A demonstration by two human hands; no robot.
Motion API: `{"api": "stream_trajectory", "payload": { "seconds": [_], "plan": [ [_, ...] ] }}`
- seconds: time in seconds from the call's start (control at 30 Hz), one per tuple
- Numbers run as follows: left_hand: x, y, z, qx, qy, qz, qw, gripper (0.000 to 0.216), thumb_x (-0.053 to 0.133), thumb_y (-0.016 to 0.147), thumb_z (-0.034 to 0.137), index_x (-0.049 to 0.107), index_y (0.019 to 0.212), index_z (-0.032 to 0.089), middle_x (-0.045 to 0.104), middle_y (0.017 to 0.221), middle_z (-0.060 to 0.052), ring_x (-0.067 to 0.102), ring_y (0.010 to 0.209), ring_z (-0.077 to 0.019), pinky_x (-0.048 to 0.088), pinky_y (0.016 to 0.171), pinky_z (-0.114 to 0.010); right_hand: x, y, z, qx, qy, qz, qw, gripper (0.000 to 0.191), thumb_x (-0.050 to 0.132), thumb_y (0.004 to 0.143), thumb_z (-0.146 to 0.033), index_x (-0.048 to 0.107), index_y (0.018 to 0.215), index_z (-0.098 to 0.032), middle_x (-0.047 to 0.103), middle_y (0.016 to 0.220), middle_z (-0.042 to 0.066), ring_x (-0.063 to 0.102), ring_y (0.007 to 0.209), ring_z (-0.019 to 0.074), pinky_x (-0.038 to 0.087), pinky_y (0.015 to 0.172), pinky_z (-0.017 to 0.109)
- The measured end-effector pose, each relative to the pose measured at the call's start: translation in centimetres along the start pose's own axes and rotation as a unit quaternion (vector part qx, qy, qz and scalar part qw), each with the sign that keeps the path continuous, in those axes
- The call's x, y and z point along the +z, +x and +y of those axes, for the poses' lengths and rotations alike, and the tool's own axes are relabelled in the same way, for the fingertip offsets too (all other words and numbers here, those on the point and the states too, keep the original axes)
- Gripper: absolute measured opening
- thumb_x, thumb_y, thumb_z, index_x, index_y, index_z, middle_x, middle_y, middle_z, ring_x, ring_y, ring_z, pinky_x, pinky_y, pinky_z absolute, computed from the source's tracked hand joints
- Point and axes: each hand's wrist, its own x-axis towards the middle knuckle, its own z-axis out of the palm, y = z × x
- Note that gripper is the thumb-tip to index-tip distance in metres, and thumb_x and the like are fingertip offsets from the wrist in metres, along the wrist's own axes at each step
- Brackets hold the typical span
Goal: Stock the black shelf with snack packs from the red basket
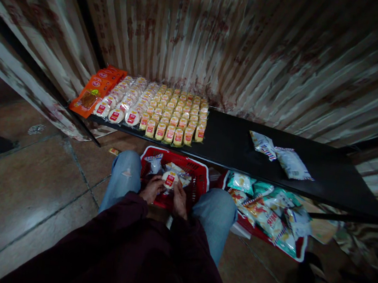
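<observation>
Between my knees, a round white packaged cake (170, 180) with a red label is held up over a red basket (204, 173). My left hand (152, 188) grips its left edge, and my right hand (179, 198) closes on its right edge. Below the cake, the basket holds several white and blue snack bags (154, 162). On the black shelf (224, 134) in front stand rows of similar round white cakes (116, 115). Beside them are rows of small yellow wrapped cakes (169, 132).
Orange packets (95, 87) lie at the shelf's left end. Two silvery bags (292, 163) rest on its right part. A second red basket (301, 250), full of snack bags (266, 216), stands by my right knee. A small yellow packet (114, 151) lies on the tiled floor (48, 178).
</observation>
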Motion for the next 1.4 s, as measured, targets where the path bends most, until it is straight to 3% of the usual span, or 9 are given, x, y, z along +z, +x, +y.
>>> {"api": "stream_trajectory", "payload": {
  "seconds": [0.17, 0.6, 0.87, 1.07, 1.27, 1.4],
  "plan": [
    [0.1, -0.1, 0.1, -0.002, -0.004, -0.002, 1.0, 0.028, 0.076, 0.062, 0.016, 0.054, 0.079, 0.018, 0.066, 0.072, 0.0, 0.064, 0.067, -0.0122, 0.051, 0.067, -0.025, 0.0, -0.2, -0.4, 0.025, 0.034, -0.004, 0.999, 0.051, 0.068, 0.069, -0.052, 0.069, 0.109, -0.019, 0.073, 0.107, 0.007, 0.066, 0.096, 0.0233, 0.05, 0.089, 0.037],
    [-0.2, -0.4, 0.1, 0.005, 0.005, -0.031, 0.999, 0.03, 0.079, 0.062, 0.025, 0.054, 0.079, 0.019, 0.067, 0.075, -0.001, 0.065, 0.069, -0.0138, 0.051, 0.07, -0.027, 0.1, -0.2, -0.7, -0.008, 0.037, 0.018, 0.999, 0.048, 0.07, 0.068, -0.044, 0.07, 0.11, -0.02, 0.072, 0.111, 0.006, 0.064, 0.104, 0.0252, 0.046, 0.096, 0.042],
    [-0.2, -0.3, -0.3, 0.068, 0.062, 0.0, 0.996, 0.038, 0.083, 0.056, 0.028, 0.056, 0.083, 0.021, 0.065, 0.075, 0.002, 0.064, 0.066, -0.0122, 0.05, 0.065, -0.024, 0.2, 0.0, -0.6, 0.02, 0.042, 0.055, 0.997, 0.056, 0.073, 0.062, -0.05, 0.071, 0.107, -0.017, 0.073, 0.106, 0.009, 0.066, 0.097, 0.0258, 0.05, 0.088, 0.039],
    [-0.2, -0.6, -0.1, 0.045, 0.098, -0.024, 0.994, 0.033, 0.082, 0.06, 0.033, 0.064, 0.084, 0.019, 0.066, 0.078, -0.002, 0.063, 0.073, -0.0148, 0.049, 0.067, -0.025, 0.0, -0.2, -0.7, 0.014, 0.01, 0.013, 1.0, 0.055, 0.07, 0.068, -0.05, 0.068, 0.113, -0.02, 0.073, 0.107, 0.005, 0.066, 0.099, 0.0243, 0.051, 0.087, 0.036],
    [0.1, -1.0, 0.1, 0.005, 0.053, -0.086, 0.995, 0.041, 0.078, 0.065, 0.047, 0.069, 0.095, 0.02, 0.07, 0.099, -0.006, 0.063, 0.097, -0.0208, 0.048, 0.081, -0.03, 0.4, -1.0, -2.3, -0.002, -0.024, -0.06, 0.998, 0.057, 0.074, 0.068, -0.049, 0.066, 0.118, -0.023, 0.067, 0.123, 0.006, 0.058, 0.118, 0.0264, 0.043, 0.103, 0.042],
    [0.3, -1.1, 0.1, -0.015, 0.04, -0.088, 0.995, 0.041, 0.074, 0.069, 0.05, 0.07, 0.096, 0.019, 0.072, 0.094, -0.007, 0.064, 0.094, -0.0203, 0.047, 0.08, -0.027, 0.6, -1.4, -2.7, -0.009, -0.053, -0.087, 0.995, 0.052, 0.071, 0.07, -0.051, 0.068, 0.116, -0.026, 0.064, 0.127, 0.004, 0.054, 0.123, 0.0264, 0.038, 0.108, 0.044]
  ]
}}
